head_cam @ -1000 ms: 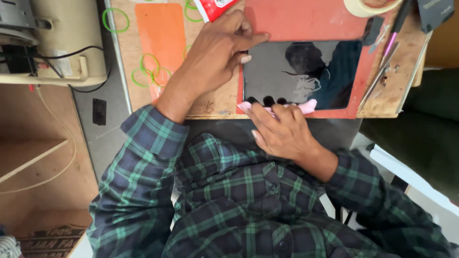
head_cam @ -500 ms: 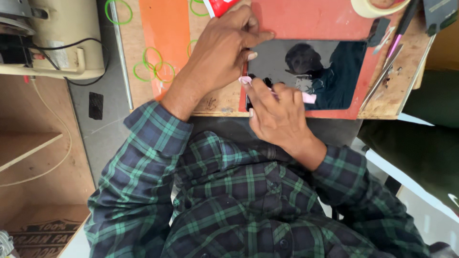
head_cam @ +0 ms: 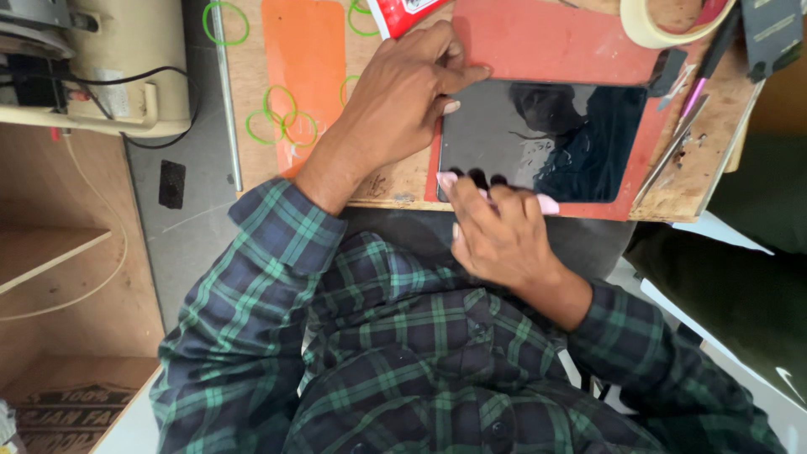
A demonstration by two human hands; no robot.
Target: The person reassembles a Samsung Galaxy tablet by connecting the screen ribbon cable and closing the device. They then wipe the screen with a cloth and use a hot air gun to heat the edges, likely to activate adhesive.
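Note:
A black-glass tablet (head_cam: 555, 134) lies flat on a red mat (head_cam: 546, 42) on the wooden bench. My left hand (head_cam: 403, 92) is curled at the tablet's far left corner, thumb pressed along its top edge. My right hand (head_cam: 496, 231) rests on the near edge, with its fingertips on the glass. It holds a pink plastic strip (head_cam: 546, 203) against that edge, and the strip's ends show on both sides of the fingers. My plaid sleeves fill the lower half of the view.
An orange mat (head_cam: 303, 59) and several green rubber bands (head_cam: 282, 122) lie to the left. A tape roll (head_cam: 660, 25), a pink-handled tool (head_cam: 698, 88) and metal tweezers (head_cam: 672, 155) lie on the right. A cream machine (head_cam: 126, 59) stands far left.
Both hands keep their places on the tablet's corner and near edge. Only the view has shifted a little.

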